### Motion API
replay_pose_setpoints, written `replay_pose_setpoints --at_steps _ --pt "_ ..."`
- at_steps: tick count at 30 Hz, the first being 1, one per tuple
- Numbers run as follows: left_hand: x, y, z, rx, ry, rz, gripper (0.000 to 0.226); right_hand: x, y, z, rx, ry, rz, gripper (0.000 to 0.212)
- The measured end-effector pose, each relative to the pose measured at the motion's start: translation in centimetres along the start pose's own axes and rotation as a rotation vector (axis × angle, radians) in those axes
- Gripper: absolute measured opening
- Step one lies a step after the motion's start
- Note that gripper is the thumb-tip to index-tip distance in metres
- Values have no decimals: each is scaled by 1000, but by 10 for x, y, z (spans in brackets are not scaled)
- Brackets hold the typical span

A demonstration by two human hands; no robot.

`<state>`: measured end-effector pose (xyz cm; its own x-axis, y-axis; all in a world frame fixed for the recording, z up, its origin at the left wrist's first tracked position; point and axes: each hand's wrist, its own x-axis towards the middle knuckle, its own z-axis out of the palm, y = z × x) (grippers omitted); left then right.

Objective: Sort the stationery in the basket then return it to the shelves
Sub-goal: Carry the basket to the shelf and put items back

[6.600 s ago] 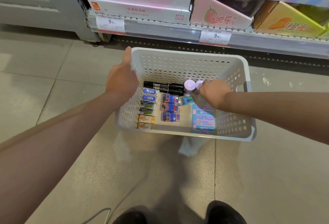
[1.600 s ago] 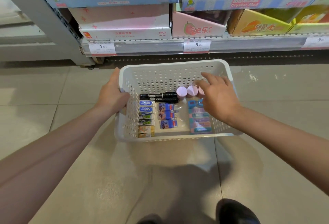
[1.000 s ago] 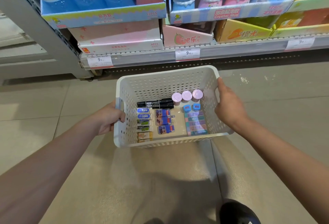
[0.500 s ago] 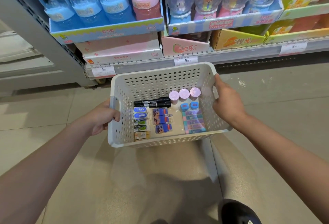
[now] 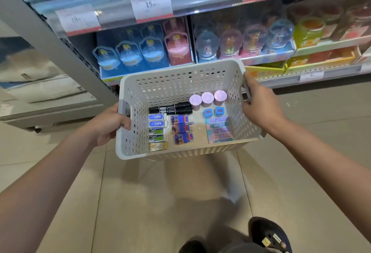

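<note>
A white perforated basket (image 5: pixel 176 84) hangs in the air above the floor, carried by both hands. My left hand (image 5: pixel 109 124) grips its left handle, and my right hand (image 5: pixel 259 105) grips the right handle. Inside, the stationery lies in rows: black markers (image 5: pixel 170 108) at the back, three pink-lidded tubs (image 5: pixel 207 98), a column of small erasers (image 5: pixel 157 130) on the left, blue-and-red packets (image 5: pixel 181 129) in the middle, two small blue cubes (image 5: pixel 213 112), and pastel flat packs (image 5: pixel 218 130) on the right.
Store shelves (image 5: pixel 200 1) stand just behind the basket, with blue and pink domed toys (image 5: pixel 140 53), snow globes (image 5: pixel 241 41) and price tags. Yellow boxes (image 5: pixel 321 59) fill the lower right shelf. Tiled floor (image 5: pixel 160 202) lies below; my sandalled foot (image 5: pixel 269 234) shows at the bottom.
My right hand left the items and took the right handle; both hands have lifted the basket off the floor, and it keeps rising in front of the shelves.
</note>
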<state>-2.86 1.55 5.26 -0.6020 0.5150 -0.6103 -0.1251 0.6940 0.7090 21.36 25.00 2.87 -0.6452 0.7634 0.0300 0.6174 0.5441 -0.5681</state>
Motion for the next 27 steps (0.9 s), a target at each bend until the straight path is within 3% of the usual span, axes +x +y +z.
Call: replay_pose_setpoints --at_steps 12,17,27 --pt "-147 120 -73 -68 -3 -26 62 -19 -119 -161 29 -76 -15 65" --pt "-218 180 -99 -63 -21 -15 64 -29 -168 -238 67 -78 -42 49" --pt "-364 305 -156 -42 -49 7 46 -50 -267 -411 74 -84 -27 45"
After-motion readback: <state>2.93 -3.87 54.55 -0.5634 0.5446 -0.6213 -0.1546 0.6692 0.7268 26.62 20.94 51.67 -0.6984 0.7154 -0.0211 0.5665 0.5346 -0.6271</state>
